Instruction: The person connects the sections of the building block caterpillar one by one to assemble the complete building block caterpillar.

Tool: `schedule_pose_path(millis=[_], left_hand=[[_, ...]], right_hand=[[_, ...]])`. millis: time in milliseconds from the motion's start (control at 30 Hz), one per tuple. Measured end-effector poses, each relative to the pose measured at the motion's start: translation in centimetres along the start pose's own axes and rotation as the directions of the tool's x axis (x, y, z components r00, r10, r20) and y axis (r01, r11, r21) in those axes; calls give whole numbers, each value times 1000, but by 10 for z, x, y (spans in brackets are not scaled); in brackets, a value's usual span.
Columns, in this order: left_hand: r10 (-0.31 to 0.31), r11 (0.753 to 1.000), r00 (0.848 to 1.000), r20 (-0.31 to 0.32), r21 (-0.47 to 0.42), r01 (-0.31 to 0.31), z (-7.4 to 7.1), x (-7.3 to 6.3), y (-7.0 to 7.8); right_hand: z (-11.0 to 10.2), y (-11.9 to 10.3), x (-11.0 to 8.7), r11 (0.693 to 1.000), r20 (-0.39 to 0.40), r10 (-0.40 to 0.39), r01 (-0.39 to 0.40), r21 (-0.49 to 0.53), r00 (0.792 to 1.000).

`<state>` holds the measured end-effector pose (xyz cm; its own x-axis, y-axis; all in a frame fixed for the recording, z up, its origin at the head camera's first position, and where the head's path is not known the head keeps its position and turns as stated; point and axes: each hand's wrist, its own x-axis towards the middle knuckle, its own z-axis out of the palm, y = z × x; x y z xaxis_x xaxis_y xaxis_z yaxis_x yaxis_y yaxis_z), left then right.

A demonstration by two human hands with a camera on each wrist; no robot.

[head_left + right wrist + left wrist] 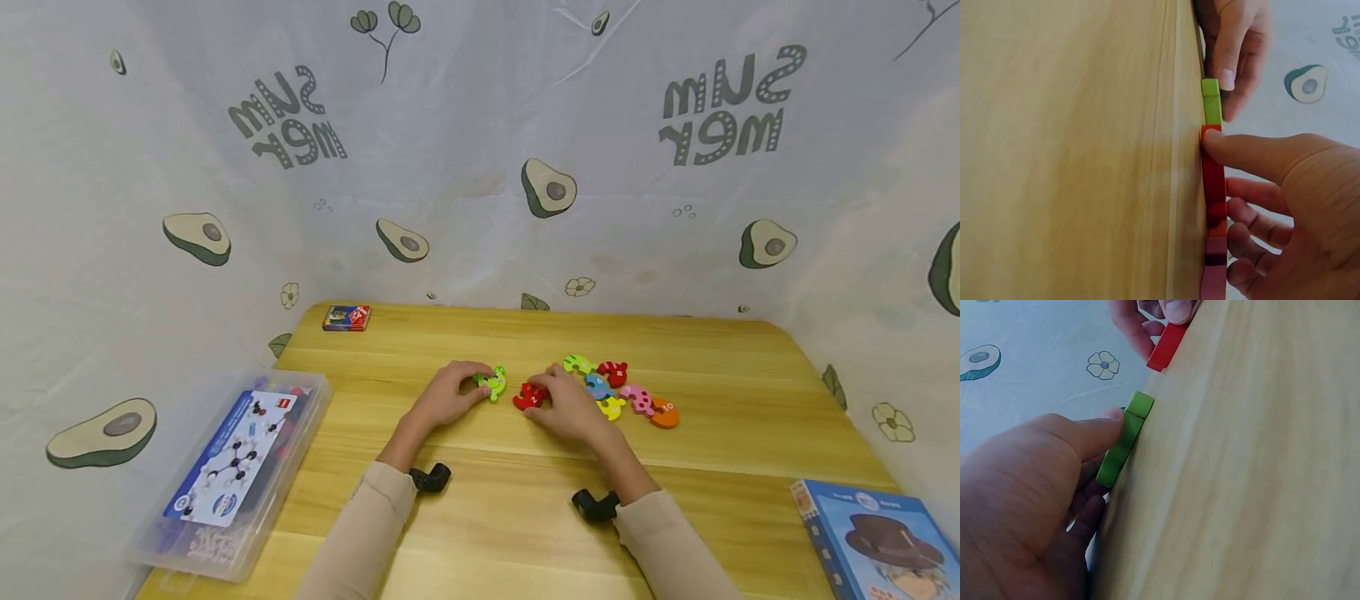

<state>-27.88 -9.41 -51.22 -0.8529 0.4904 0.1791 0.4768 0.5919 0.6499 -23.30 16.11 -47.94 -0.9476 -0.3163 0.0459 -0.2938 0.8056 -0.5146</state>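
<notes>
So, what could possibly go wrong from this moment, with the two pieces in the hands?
The right hand is close beside the blue piece, so it might nudge it out of place. The green piece in the left hand and the red 2 in the right are apart; brought together at an angle, their edges may not fit.
</notes>
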Motion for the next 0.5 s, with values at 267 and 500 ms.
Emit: schedule_pose_path(millis=[267,500], left_hand=[[-3,1000,1000,10,-4,3,0,1,-4],[-14,999,999,-37,-37,12,6,5,-1]], right_hand=[[5,-7,2,994,11,27,-28,108,1000],[7,-17,3,986,-12,46,-44,163,999]])
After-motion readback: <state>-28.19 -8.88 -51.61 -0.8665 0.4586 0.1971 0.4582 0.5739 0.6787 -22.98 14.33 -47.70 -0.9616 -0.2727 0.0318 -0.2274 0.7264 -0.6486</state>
